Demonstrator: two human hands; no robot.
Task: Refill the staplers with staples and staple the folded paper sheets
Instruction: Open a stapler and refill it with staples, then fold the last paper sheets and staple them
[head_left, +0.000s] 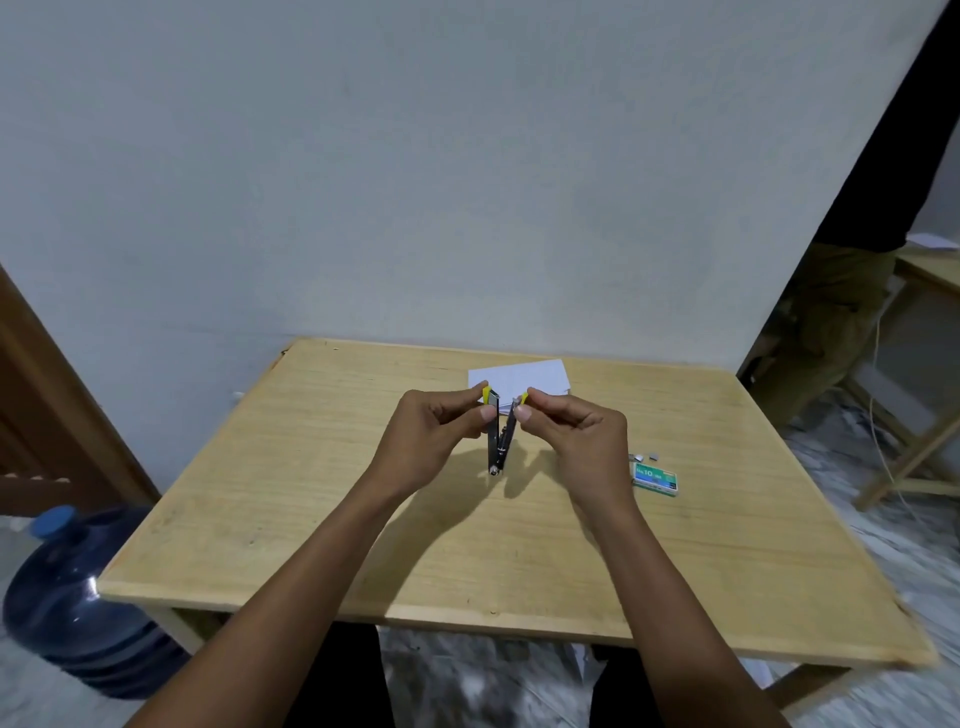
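My left hand (434, 439) and right hand (579, 439) fingers (522, 413) clamp the stapler (497, 441) open (a V); next I pick staples (644, 457).

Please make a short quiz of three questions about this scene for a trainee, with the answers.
1. True or false: the stapler is folded shut.
2. Which lies nearest the staple box? A) paper B) loose staples C) bottle
3. Fill in: the left hand and the right hand hold the stapler with its hinge pointing ___.

Key: 1 false, it is spread open in a V; 2 B; 3 down.
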